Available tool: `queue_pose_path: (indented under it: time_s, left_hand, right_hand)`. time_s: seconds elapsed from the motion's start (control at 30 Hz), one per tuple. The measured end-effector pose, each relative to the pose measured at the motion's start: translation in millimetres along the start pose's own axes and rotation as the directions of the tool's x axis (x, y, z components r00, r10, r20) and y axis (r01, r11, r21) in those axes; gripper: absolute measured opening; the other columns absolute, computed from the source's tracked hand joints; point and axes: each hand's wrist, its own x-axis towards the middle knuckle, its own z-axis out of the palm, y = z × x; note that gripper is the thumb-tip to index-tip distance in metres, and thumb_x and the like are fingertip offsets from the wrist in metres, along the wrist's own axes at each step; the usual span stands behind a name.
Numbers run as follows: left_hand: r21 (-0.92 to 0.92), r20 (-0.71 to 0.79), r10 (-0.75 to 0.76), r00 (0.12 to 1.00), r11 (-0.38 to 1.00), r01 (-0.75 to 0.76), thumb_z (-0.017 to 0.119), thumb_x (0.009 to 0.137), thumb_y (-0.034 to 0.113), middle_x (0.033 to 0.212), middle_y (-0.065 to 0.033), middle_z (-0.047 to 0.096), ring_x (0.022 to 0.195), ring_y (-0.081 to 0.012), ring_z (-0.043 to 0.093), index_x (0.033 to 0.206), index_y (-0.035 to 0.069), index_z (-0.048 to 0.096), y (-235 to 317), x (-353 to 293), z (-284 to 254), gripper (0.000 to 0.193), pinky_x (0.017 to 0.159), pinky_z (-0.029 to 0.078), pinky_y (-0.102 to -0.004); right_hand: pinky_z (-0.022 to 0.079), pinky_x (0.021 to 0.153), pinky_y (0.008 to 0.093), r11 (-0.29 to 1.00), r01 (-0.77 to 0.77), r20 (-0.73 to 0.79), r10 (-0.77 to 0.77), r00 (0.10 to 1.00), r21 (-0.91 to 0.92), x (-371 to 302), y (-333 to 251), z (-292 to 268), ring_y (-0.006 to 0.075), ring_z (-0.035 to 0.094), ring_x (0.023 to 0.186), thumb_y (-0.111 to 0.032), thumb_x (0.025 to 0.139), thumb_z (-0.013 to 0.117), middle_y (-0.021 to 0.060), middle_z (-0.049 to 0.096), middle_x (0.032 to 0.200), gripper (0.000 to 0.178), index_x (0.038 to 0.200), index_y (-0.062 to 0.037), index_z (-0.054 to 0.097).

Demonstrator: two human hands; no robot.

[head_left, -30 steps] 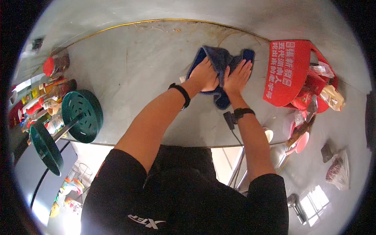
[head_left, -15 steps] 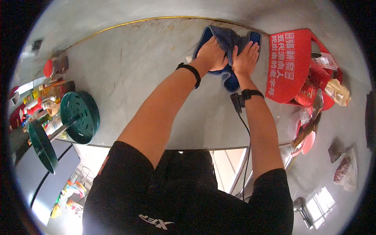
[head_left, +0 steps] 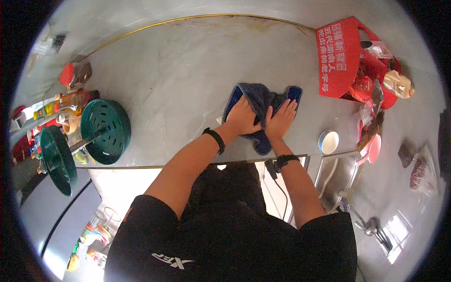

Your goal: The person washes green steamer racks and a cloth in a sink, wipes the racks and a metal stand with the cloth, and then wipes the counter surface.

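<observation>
A dark blue cloth (head_left: pixel 257 93) lies bunched on the grey countertop (head_left: pixel 183 70), in front of my body. My left hand (head_left: pixel 242 117) presses down on its left part; the fingertips go into a fold, and the thumb points right. Flat on the cloth's right part rests my right hand (head_left: pixel 280 122), fingers stretched and slightly apart. Both wrists wear black bands, and a black cable hangs from the right one. A small pale bit shows at the cloth's left edge, too small to name.
A red carton (head_left: pixel 331 58) full of packets stands at the right. Nearer me is a small bowl (head_left: pixel 329 142), beside a pink item (head_left: pixel 374 148). Two dark green round slotted racks (head_left: pixel 105 131) on a pole and a red-lidded jar (head_left: pixel 75 75) stand at the left.
Both hands and the cloth have slid toward me and slightly left, away from the back edge. The small bowl, hidden before by my right arm, now shows.
</observation>
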Motion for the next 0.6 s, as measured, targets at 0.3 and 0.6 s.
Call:
queue_pose_path:
  time_s: [0.3,0.6]
  left_hand:
    - [0.141,0.283,0.116,0.952,0.977,-0.161,0.047,0.077,0.057,0.141,-0.0222,0.041,0.135,-0.0350,0.031,0.135,-0.006,0.042,-10,76,-15,0.086,0.116,0.014,-0.0429]
    - [0.210,0.197,0.089,0.976,0.969,-0.130,0.050,0.075,0.055,0.132,-0.0188,0.052,0.130,-0.0303,0.039,0.129,-0.004,0.049,-18,161,-2,0.080,0.114,0.018,-0.0422]
  right_hand:
    - [0.006,0.116,0.0485,0.995,0.097,-0.018,-0.098,0.995,-0.030,62,29,-2,0.0408,0.008,0.142,-0.040,0.088,0.049,0.0293,0.011,0.151,0.079,0.143,0.0089,0.019]
    - [0.009,0.116,0.0468,0.988,0.139,-0.047,-0.143,0.989,-0.066,152,61,-2,0.0400,0.011,0.142,-0.039,0.083,0.053,0.0280,0.015,0.151,0.082,0.142,0.0083,0.022]
